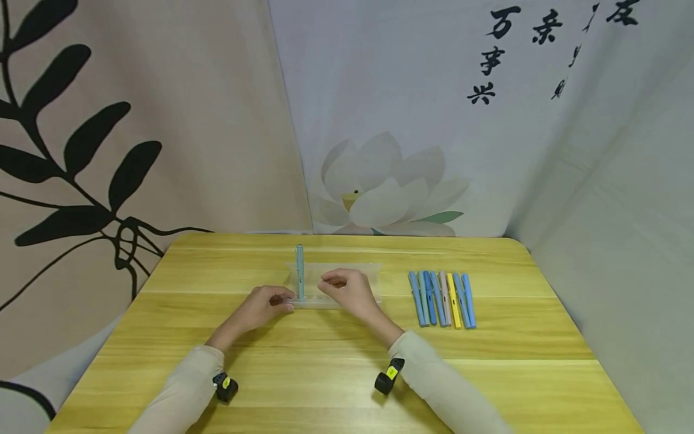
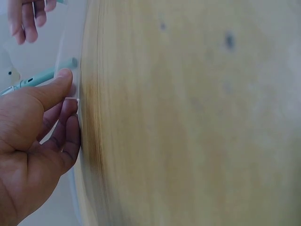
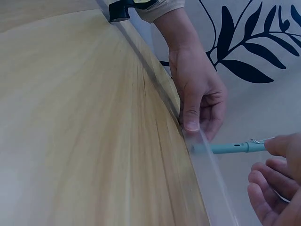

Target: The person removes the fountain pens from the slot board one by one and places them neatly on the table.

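Observation:
A clear plastic pen stand [image 1: 336, 304] lies across the middle of the table. One teal pen [image 1: 300, 271] stands upright in it near its left end. My left hand [image 1: 269, 303] pinches that end of the stand, the thumb [image 2: 62, 77] on one face and curled fingers opposite. Over the middle of the stand is my right hand [image 1: 352, 294], its fingers loosely bent, with nothing seen between them. In the right wrist view its fingertips overlap the teal pen's cap end [image 3: 256, 146], though the head view shows them apart.
To the right of the stand, several capped pens lie side by side in a row: blue, teal, a pinkish one [image 1: 446, 299] and a yellow one [image 1: 454, 301]. Printed cloth [image 1: 379, 120] hangs behind the table [image 1: 303, 374]. Each wrist wears a black camera [image 1: 386, 381].

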`<state>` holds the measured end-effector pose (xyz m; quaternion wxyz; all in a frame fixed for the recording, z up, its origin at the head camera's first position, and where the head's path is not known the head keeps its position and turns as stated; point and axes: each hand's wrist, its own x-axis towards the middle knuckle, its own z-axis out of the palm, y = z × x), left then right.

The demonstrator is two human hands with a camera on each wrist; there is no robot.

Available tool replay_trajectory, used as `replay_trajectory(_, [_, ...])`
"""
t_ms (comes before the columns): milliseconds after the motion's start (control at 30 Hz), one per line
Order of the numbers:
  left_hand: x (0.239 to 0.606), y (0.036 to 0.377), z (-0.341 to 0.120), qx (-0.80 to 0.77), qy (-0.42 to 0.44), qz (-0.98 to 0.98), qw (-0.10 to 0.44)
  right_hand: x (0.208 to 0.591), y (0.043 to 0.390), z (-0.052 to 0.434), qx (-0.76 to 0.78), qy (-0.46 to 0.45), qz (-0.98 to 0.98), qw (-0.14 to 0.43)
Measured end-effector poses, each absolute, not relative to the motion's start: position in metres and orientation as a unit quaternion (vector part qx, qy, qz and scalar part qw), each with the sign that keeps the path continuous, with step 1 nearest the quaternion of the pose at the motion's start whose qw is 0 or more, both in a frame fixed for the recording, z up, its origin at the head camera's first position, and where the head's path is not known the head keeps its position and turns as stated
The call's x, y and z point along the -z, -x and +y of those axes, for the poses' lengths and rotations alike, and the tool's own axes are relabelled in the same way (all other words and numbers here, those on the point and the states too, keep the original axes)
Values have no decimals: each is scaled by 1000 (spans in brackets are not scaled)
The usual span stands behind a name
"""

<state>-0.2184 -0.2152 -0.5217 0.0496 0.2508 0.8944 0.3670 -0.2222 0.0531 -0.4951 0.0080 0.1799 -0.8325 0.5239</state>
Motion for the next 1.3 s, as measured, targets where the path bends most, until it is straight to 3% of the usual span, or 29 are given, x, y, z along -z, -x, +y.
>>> replay_trajectory(1300, [521, 219, -214, -372, -245, 893, 61, 511, 240, -2, -537, -147, -830, -4])
